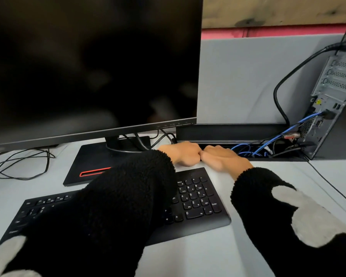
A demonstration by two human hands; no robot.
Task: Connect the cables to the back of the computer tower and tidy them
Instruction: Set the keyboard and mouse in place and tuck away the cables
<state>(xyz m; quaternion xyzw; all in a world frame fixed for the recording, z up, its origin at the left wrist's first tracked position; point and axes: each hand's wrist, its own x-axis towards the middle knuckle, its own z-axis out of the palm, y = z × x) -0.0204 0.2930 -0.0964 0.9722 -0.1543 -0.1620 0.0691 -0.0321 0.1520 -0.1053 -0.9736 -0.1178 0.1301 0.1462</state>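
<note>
The computer tower (332, 100) stands at the right of the desk with its back panel turned towards me. A thick black cable (283, 80) runs from its top down into the desk's cable trough (246, 153). Blue cables (308, 119) lead from the trough to a black plug on the panel. My left hand (183, 153) and my right hand (222, 156) rest on the desk just in front of the trough. Both are curled into fists with the knuckles touching each other. Nothing shows inside either fist. Black fleece sleeves cover both arms.
A large dark monitor (88, 62) on a black base fills the left. A black keyboard (196, 198) lies under my left forearm. A thin black cable (22, 162) loops loosely on the desk at far left. A grey partition (248, 76) closes the back.
</note>
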